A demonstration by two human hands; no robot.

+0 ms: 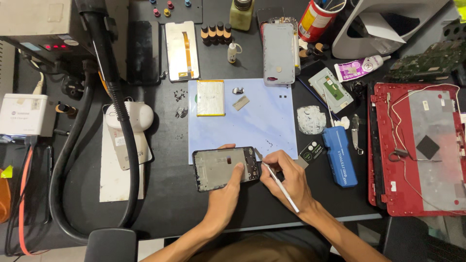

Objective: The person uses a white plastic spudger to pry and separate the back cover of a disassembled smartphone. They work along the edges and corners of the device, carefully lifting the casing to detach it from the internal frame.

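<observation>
A dark table (170, 204) carries a blue mat (272, 121) just beyond the grip. The left hand (224, 196) holds a phone frame (225, 168) flat, thumb on top. Just right of it, the right hand (286, 180) pinches thin white tweezers (280, 187), tip at the frame's right edge.

Single head-worn view, steeply down over the workbench (165, 194).

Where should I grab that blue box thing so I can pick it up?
Grab the blue case around its middle, across the two long sides, coming straight down from above. It lies flat on the black table and is long and narrow, so the sides are closest together. Metal tweezers lie just beside its right edge.
</observation>
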